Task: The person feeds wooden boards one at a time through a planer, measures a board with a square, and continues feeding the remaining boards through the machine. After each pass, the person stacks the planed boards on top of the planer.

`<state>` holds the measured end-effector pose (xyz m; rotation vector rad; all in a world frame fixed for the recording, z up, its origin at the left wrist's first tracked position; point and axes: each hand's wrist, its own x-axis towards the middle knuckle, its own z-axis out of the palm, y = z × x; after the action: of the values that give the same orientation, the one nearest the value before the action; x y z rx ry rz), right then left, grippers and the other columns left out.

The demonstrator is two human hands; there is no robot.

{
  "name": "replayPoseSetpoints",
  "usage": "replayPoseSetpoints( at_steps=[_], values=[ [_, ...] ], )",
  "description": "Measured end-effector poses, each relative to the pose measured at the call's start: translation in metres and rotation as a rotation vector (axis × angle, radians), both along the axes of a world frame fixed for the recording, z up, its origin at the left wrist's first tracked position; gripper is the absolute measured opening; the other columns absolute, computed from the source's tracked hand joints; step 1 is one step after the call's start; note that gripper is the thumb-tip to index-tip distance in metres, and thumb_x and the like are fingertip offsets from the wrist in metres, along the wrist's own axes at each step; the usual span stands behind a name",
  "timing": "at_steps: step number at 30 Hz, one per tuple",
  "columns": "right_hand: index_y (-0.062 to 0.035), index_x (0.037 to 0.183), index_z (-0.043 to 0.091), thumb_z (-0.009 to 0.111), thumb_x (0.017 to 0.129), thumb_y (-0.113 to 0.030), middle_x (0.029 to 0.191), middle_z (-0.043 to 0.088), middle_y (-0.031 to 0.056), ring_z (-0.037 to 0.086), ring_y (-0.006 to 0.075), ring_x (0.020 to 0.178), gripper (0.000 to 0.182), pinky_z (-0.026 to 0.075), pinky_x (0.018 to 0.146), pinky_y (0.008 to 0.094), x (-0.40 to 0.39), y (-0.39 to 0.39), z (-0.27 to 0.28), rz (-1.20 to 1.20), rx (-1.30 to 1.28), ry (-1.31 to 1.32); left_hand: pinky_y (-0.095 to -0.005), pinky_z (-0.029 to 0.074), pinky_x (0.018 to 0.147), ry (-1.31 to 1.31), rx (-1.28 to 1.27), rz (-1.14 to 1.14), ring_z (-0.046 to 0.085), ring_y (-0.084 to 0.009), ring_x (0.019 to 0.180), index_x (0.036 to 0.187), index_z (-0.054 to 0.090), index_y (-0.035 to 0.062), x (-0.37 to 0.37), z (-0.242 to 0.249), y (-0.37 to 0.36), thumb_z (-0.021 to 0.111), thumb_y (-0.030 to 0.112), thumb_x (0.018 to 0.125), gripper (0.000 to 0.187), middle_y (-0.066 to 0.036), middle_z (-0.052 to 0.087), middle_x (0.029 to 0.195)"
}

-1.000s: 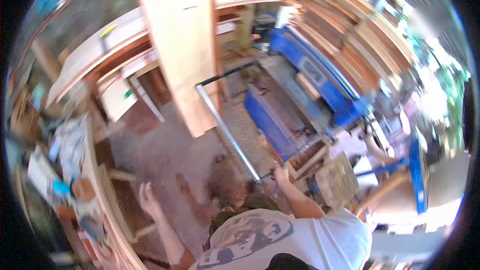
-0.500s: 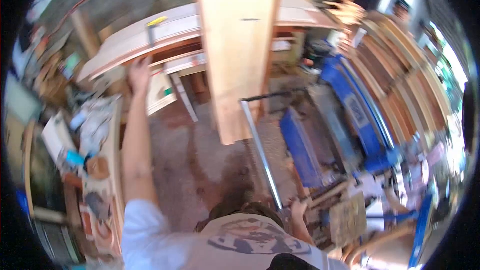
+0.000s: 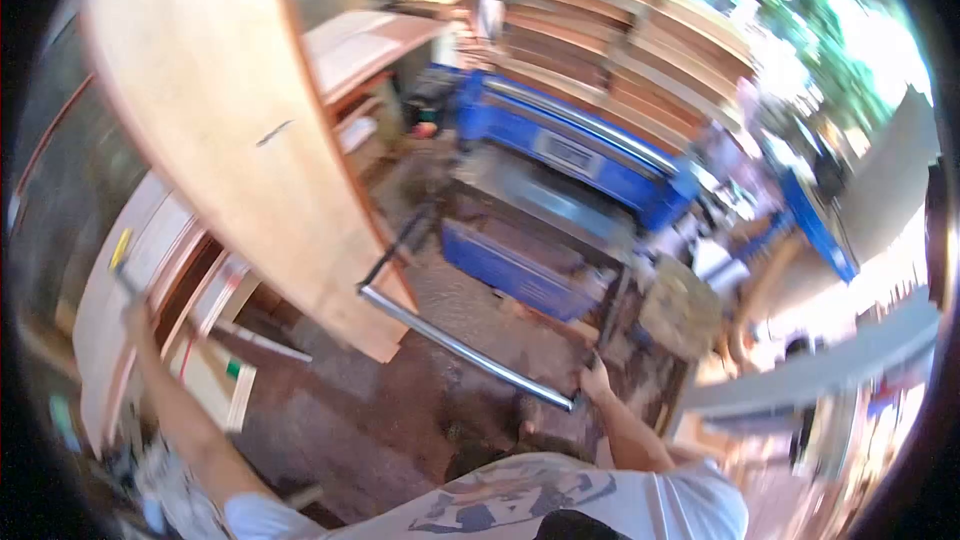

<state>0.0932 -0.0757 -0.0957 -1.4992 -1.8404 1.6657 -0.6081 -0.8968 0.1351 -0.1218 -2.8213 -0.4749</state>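
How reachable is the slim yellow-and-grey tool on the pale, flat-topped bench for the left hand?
Probably yes: the left hand is close by the grey end of the yellow-and-grey tool, with nothing visible between them. Blur hides whether they touch.

head view | faces forward-down | wide, round-edged | shirt (image 3: pixel 510 500) close below

My left hand (image 3: pixel 135 315): by counter (image 3: pixel 95 340), wide board (image 3: pixel 230 130) blocks rightward reach | My right hand (image 3: pixel 595 380): metal bar (image 3: pixel 465 349) to its left, blue machine (image 3: pixel 515 265) ahead | Open way: low over floor (image 3: pixel 340 420), between board's lower end and my shirt (image 3: pixel 480 505)
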Motion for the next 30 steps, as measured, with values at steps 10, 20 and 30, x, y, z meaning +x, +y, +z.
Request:
replayPoseSetpoints(
  at_steps=[10,20,30],
  values=[
    [0.0032,0.121,0.055,0.069,0.089,-0.034,0.113,0.069,0.0255,0.067,0.0347,0.111,0.052,0.052,0.094,0.0435,0.013,-0.005,0.006,0.165,0.362,-0.413,-0.0296,0.052,0.08,0.202,1.621,0.154,0.055,-0.0127,0.087,0.134,0.054,0.0009,0.216,0.043,0.077,0.06,0.039,0.102,0.051,-0.005,0.054,0.102],
    [-0.0043,0.112,0.066,0.074,0.085,-0.013,0.094,0.068,0.0141,0.066,0.0277,0.082,0.03,0.053,0.075,0.039,0.004,0.219,0.371,0.064,1.516,-0.021,-0.0278,0.047,0.058,0.343,1.359,0.336,0.052,-0.0133,0.067,0.111,0.058,0.0049,0.473,0.084,0.334,0.054,0.038,0.102,0.034,-0.005,0.053,0.08],
    [-0.0261,0.152,0.037,0.075,0.081,-0.012,0.147,0.048,0.0056,0.048,0.0357,0.13,0.082,0.052,0.102,0.0463,-0.095,0.603,0.538,0.146,1.99,-0.395,-0.0321,0.041,0.05,0.332,1.327,0.475,0.046,-0.0163,0.052,0.087,0.06,0.0092,0.655,0.048,0.567,0.046,0.027,0.104,0.028,-0.005,0.052,0.066]
  ],
)
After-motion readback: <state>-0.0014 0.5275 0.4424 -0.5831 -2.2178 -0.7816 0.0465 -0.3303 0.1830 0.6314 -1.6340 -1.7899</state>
